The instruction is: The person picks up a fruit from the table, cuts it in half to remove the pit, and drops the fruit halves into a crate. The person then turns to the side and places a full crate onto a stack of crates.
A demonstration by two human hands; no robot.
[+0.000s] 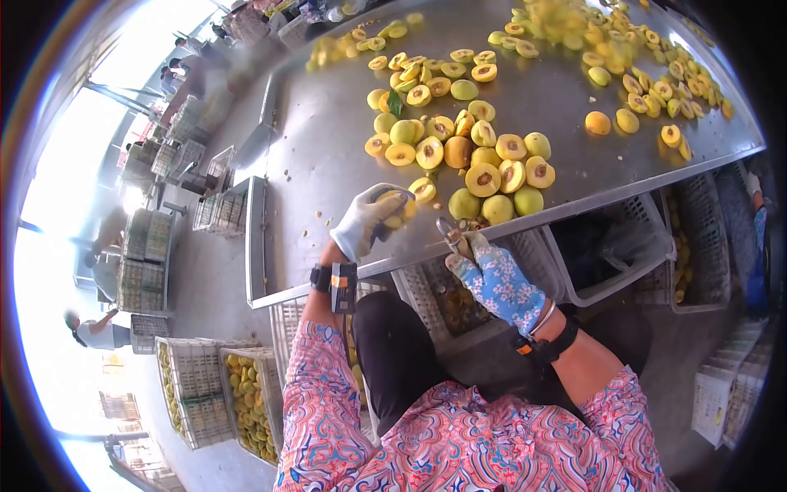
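Head view looks down on both forearms, which reach forward from patterned sleeves to the near edge of a steel tabletop [328, 148]. The left hand [365, 221], in a white glove, is raised just over that edge with its wrist bent and its fingers curled round a yellow fruit [399, 215]. The fruit is mostly covered by the glove, so I cannot tell which way it faces.

The right hand [492, 279], in a blue flowered glove, sits lower and nearer the body, knuckles up, closed on the handle of a small metal tool [449, 234]. The tool's long axis runs up and slightly left from the fist. Its tip points away from the person toward the tabletop edge, near the held fruit but apart from it.

A heap of halved and whole fruit [484, 160] lies on the tabletop just beyond the hands. A white crate [443, 295] sits under the edge, below the right hand.
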